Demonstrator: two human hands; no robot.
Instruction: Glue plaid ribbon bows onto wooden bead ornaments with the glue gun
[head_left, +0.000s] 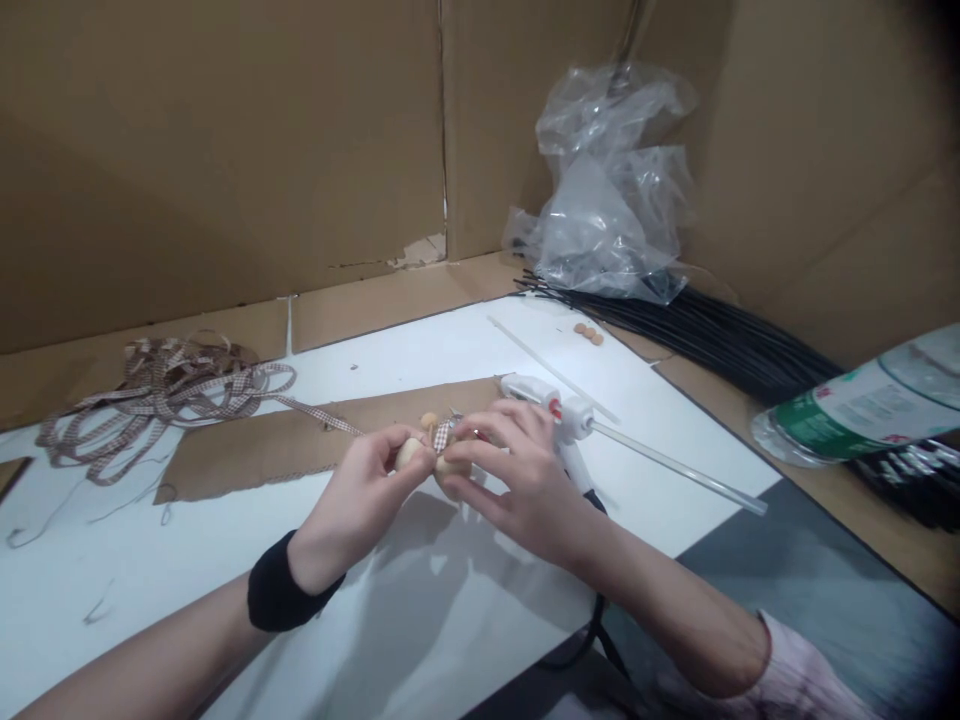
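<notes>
My left hand [379,482], with a black band on its wrist, pinches a small beige ball-shaped piece [409,453] between thumb and finger. My right hand [517,470] has its fingertips closed on a second beige rounded piece [452,468] right beside it. Between the fingertips shows a short bit of brown-and-white checked ribbon [442,434]. Just behind it is a small tan round piece [429,420]; how these parts join is hidden by my fingers. A white glue gun [576,418] with a clear glue stick [679,468] in its back lies behind my right hand.
A brown cardboard strip [255,455] lies under and behind my hands. Tangled checked ribbon [161,385] is at left. A loose glue stick [551,365], small tan discs [588,333], a clear plastic bag [615,200], black rods [720,335] and a labelled bottle [862,410] are at right.
</notes>
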